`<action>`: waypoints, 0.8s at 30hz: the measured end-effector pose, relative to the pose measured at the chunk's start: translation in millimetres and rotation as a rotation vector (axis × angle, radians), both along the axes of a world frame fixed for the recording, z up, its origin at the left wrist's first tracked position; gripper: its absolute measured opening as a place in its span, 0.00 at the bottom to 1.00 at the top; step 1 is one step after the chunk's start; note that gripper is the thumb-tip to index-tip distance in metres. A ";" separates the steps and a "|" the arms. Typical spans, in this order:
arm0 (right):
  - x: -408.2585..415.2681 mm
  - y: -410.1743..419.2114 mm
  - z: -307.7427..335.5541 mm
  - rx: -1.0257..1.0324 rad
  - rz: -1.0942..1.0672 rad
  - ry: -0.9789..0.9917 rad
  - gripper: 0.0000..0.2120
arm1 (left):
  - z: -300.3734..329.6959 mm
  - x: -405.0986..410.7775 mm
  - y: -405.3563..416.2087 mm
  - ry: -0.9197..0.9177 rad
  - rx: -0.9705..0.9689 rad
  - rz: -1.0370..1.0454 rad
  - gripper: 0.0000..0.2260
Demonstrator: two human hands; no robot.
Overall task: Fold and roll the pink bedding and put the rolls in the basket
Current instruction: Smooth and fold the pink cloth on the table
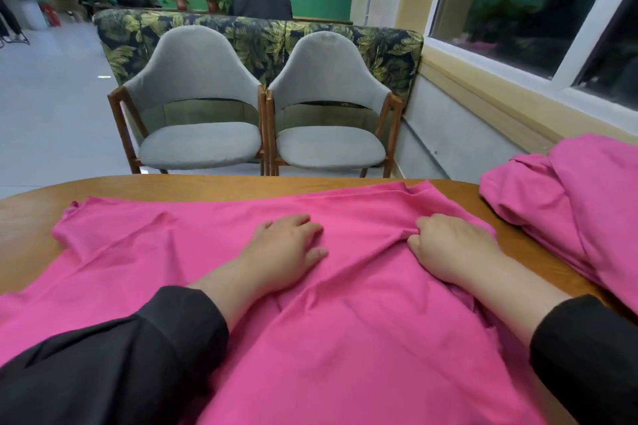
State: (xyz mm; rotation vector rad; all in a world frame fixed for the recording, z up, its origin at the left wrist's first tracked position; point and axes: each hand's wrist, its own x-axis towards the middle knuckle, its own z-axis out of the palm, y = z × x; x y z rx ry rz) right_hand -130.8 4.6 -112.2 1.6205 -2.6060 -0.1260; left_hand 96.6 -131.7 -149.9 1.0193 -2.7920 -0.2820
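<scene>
A pink sheet [193,252] lies spread over the wooden table [31,217], wrinkled, its near part hanging toward me. My left hand [286,245] rests flat on the sheet near its middle, fingers straight. My right hand [448,245] lies just to the right, fingers curled, bunching a fold of the sheet between fingers and thumb. A second heap of pink bedding [569,197] sits crumpled at the table's right end. No basket is in view.
Two grey chairs [200,103] [328,107] with wooden frames stand beyond the table's far edge, before a leaf-patterned sofa back [262,31]. A person in black sits behind it. A window ledge [500,90] runs along the right wall; bare floor lies to the left.
</scene>
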 end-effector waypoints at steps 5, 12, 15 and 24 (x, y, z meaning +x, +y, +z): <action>15.8 2.8 -4.7 -0.080 0.231 -0.085 0.10 | -15.0 3.2 -6.3 0.079 -0.051 0.125 0.16; 48.1 -5.6 -15.8 0.044 0.234 -0.132 0.14 | -18.6 28.8 -11.4 0.105 -0.057 0.227 0.13; 64.8 -7.7 -18.2 0.029 0.229 -0.140 0.16 | -17.8 42.0 -12.0 0.101 -0.053 0.250 0.13; 86.0 -7.9 -15.1 -0.174 0.250 -0.352 0.07 | -2.7 72.0 -6.4 0.037 -0.008 0.314 0.16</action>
